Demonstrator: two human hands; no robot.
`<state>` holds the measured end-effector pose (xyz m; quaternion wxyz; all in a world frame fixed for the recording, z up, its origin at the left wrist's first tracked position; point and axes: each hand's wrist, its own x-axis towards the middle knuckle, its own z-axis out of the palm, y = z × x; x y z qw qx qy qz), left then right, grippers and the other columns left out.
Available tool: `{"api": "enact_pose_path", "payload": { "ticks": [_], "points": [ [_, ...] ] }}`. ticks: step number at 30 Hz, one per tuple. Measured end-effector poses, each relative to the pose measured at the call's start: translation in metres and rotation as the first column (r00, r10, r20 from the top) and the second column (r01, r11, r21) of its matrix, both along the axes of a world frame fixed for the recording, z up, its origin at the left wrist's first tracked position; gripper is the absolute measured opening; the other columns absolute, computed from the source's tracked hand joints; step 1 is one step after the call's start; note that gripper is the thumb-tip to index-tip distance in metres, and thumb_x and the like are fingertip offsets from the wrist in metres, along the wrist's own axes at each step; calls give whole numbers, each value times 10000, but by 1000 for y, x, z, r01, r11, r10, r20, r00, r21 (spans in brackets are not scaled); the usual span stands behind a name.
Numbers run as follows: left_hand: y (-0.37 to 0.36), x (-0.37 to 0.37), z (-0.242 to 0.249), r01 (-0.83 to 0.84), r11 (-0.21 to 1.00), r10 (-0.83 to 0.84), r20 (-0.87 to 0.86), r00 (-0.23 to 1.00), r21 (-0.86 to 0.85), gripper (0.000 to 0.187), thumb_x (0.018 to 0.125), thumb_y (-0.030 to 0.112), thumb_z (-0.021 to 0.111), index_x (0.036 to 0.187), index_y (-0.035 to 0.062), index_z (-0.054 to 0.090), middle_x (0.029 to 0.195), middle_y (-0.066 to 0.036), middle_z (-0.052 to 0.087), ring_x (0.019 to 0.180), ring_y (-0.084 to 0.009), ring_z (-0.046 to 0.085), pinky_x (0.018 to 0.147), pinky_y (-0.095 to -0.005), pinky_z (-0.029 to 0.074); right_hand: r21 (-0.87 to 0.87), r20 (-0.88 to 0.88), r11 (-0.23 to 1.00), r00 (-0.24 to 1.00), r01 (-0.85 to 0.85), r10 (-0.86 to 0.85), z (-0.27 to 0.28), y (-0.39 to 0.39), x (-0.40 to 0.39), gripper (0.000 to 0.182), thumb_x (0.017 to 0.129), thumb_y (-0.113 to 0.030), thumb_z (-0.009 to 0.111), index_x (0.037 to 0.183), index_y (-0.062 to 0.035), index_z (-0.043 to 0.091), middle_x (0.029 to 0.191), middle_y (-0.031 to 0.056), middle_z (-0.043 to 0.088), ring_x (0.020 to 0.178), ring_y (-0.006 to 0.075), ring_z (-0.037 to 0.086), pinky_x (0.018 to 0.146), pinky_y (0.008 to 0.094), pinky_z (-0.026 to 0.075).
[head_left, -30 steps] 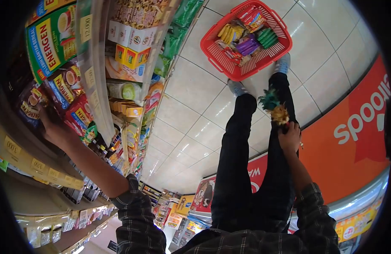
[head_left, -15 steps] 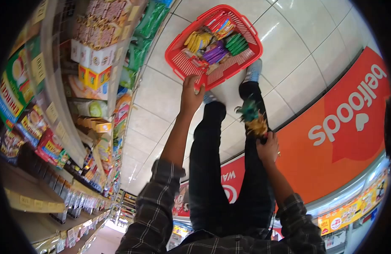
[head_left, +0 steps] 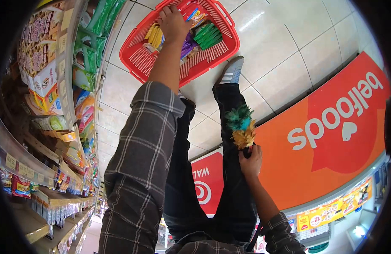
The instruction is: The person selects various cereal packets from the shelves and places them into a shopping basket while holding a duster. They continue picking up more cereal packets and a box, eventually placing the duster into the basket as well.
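Observation:
Over the red plastic shopping basket (head_left: 138, 59) on the floor, my left hand (head_left: 174, 24) reaches in above the packets, its fingers and thumb apart. Beneath and beside it lie yellow packets (head_left: 154, 36), purple packets (head_left: 188, 45), green packets (head_left: 208, 36) and red packets (head_left: 192, 10). The hand and forearm hide part of the contents. Down beside my right leg, my right hand (head_left: 251, 161) is closed round the handle end of a feather duster (head_left: 243, 127). Its green and yellow feathers point towards the basket.
Store shelves (head_left: 64, 203) with packaged food and price tags run along the left. An orange and red freezer panel (head_left: 331, 122) marked "belfoods" stands to the right. My shoe (head_left: 232, 71) is close to the basket on pale floor tiles (head_left: 284, 67).
My left hand has moved from the basket's near rim to over its contents. The basket and shelves sit further left in view. My right hand still holds the feather duster.

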<state>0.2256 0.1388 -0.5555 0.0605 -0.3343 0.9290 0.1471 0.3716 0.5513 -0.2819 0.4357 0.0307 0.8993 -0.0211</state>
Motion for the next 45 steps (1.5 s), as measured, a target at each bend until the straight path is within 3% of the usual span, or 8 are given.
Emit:
{"api": "enact_pose_path", "payload": {
  "ticks": [8,12,16,26,28,32,37,45],
  "points": [
    [23,38,52,-173,899,281,-226,933,403,864,598,271,877,1297,-7,450,1340,-250,467,1250,-399,453,1031,-470,391,-90,-22,995,999,-31,29,10,-14,-21,343,711,-161,744,921,-26,509,919,132,519,889,348,538,782,454,435],
    [35,107,142,-270,453,641,-100,761,849,984,604,202,877,1393,-16,330,1351,-193,499,1251,-298,495,1012,-413,437,-263,-112,964,994,-43,14,4,-9,-19,325,761,-149,734,958,-17,511,922,147,518,855,330,540,763,435,444],
    [33,181,297,-285,453,669,-111,735,845,625,629,152,849,1085,45,434,1006,-98,547,1002,-205,538,977,-370,441,-561,-260,816,965,-139,-14,20,-78,-53,310,863,-172,712,1013,-1,501,915,93,483,836,239,485,769,375,430],
    [34,261,637,-36,383,682,-256,685,923,642,749,209,835,1265,44,489,1118,-110,630,1056,-175,592,905,-323,483,-945,101,295,735,-139,670,343,-261,-104,925,695,-217,872,1368,-10,271,1232,134,521,1164,209,512,999,347,421],
    [44,258,684,37,357,811,-329,484,933,653,780,239,811,1299,43,466,1117,-106,628,1064,-174,593,897,-316,495,-933,353,292,700,212,621,385,-267,-96,857,729,-156,839,1361,-22,275,1220,110,521,1148,195,525,981,330,437],
    [62,258,717,-6,124,988,-123,93,992,661,859,356,732,1357,52,421,1128,-104,624,1067,-165,600,887,-308,512,-957,263,256,765,133,588,446,-281,-75,623,775,-106,779,1252,-34,384,1157,94,555,1038,177,591,849,283,514],
    [63,294,762,215,-19,993,-7,122,976,721,857,599,623,1177,-44,560,993,-121,683,869,-168,688,693,-321,577,-967,236,223,742,119,627,492,-298,-34,504,770,-53,780,1100,-49,399,1059,92,595,958,160,609,875,302,495],
    [32,375,783,287,247,953,-286,102,926,836,824,468,734,1394,-15,358,1225,-147,586,1022,-158,640,786,-295,556,-987,157,139,725,85,671,522,-340,19,552,812,-96,732,1257,-7,417,1140,107,613,1026,174,607,918,327,482]
  ]
}}
